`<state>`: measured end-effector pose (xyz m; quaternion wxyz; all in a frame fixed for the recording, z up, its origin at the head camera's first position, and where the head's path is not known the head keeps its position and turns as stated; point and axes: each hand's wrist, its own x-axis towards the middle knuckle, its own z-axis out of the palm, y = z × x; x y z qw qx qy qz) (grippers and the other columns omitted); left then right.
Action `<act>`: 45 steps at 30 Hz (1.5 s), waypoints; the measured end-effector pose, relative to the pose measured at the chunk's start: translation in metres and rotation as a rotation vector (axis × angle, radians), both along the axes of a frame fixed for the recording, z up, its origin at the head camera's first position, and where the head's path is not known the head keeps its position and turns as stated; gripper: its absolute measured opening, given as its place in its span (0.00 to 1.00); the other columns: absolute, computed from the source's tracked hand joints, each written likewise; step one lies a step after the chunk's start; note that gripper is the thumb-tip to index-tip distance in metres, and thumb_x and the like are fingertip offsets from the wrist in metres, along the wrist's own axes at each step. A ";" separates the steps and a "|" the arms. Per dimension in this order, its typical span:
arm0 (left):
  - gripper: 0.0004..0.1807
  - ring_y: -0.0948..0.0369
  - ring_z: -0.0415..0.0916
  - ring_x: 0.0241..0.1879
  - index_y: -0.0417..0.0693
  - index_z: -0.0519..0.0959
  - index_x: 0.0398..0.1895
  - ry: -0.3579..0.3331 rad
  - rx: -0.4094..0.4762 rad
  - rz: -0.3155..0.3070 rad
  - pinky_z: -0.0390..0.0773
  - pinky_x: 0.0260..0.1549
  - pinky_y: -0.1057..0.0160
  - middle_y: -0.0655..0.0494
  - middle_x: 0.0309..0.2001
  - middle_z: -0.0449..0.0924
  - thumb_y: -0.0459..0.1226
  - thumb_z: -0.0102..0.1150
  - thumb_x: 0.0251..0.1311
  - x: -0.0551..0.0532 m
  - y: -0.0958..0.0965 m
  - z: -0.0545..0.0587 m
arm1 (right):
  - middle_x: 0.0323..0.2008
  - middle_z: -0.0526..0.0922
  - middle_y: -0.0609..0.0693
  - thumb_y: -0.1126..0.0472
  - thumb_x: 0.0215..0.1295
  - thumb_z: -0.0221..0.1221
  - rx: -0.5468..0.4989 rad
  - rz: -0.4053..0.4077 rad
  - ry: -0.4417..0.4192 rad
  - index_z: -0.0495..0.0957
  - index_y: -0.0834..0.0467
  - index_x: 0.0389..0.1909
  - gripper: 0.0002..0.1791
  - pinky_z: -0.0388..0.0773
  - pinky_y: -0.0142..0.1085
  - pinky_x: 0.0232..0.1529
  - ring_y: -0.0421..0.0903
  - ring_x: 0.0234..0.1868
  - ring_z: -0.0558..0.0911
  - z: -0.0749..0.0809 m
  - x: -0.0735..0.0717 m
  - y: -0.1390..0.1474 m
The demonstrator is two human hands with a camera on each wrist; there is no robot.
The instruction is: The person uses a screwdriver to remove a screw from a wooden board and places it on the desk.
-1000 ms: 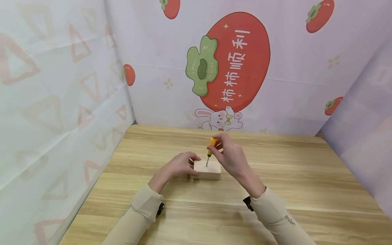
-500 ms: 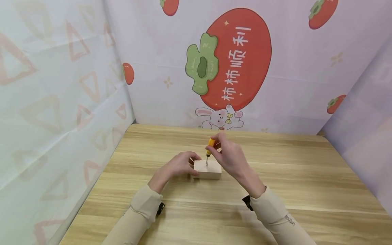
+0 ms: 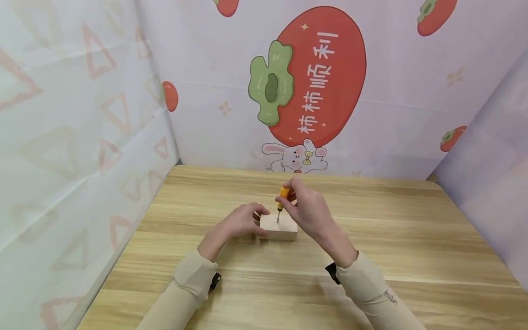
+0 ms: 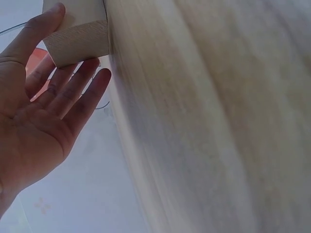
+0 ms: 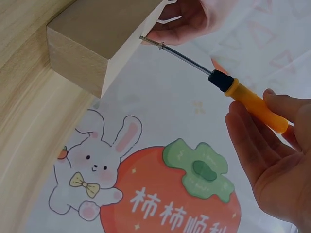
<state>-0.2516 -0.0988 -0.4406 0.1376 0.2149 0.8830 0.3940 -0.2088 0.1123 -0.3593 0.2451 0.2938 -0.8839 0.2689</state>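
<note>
The left hand (image 3: 237,223) bars the left end of the wooden block (image 3: 282,235); the tilted yellow-handled screwdriver (image 5: 223,81), its tip at the screw (image 5: 151,42), and the right hand (image 3: 312,208) holding it obstruct the way down from above. Low room leads to the block's near face between the left sleeve (image 3: 179,291) and right sleeve (image 3: 371,288); wider passage lies over the wood-grain tabletop (image 3: 412,238) to the right, bounded at the far edge by the persimmon-print backdrop (image 3: 206,133).
</note>
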 end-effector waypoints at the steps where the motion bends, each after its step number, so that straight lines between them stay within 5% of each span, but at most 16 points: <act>1: 0.29 0.60 0.81 0.46 0.49 0.82 0.52 0.001 -0.001 0.002 0.81 0.51 0.58 0.57 0.49 0.83 0.40 0.79 0.43 0.000 0.000 0.000 | 0.30 0.85 0.48 0.59 0.60 0.69 -0.002 -0.004 -0.004 0.72 0.59 0.44 0.18 0.81 0.30 0.28 0.40 0.28 0.84 0.001 0.001 -0.001; 8: 0.29 0.59 0.82 0.48 0.49 0.82 0.52 0.002 -0.011 0.024 0.80 0.52 0.57 0.56 0.50 0.83 0.39 0.80 0.43 0.002 0.000 0.004 | 0.26 0.84 0.46 0.58 0.62 0.68 -0.025 0.001 -0.016 0.71 0.58 0.40 0.15 0.77 0.28 0.24 0.38 0.25 0.82 0.004 0.000 -0.006; 24: 0.29 0.57 0.82 0.49 0.48 0.82 0.54 -0.002 -0.035 0.025 0.80 0.53 0.56 0.55 0.52 0.82 0.40 0.80 0.44 0.002 0.003 0.002 | 0.24 0.79 0.45 0.61 0.62 0.68 0.002 0.167 -0.059 0.70 0.57 0.37 0.14 0.74 0.28 0.24 0.37 0.22 0.72 0.009 -0.013 0.009; 37: 0.30 0.56 0.82 0.50 0.48 0.82 0.55 -0.005 -0.038 0.031 0.80 0.53 0.56 0.55 0.51 0.81 0.39 0.79 0.44 0.004 0.002 0.004 | 0.32 0.83 0.46 0.63 0.63 0.66 0.038 0.318 -0.166 0.70 0.57 0.38 0.12 0.81 0.30 0.33 0.37 0.31 0.82 0.019 -0.023 0.016; 45: 0.30 0.56 0.82 0.51 0.49 0.82 0.55 -0.004 -0.042 0.031 0.80 0.54 0.56 0.55 0.52 0.81 0.40 0.79 0.44 0.003 0.003 0.004 | 0.36 0.83 0.46 0.59 0.63 0.66 -0.025 0.220 -0.219 0.71 0.56 0.40 0.13 0.84 0.32 0.38 0.41 0.41 0.85 0.013 -0.012 0.009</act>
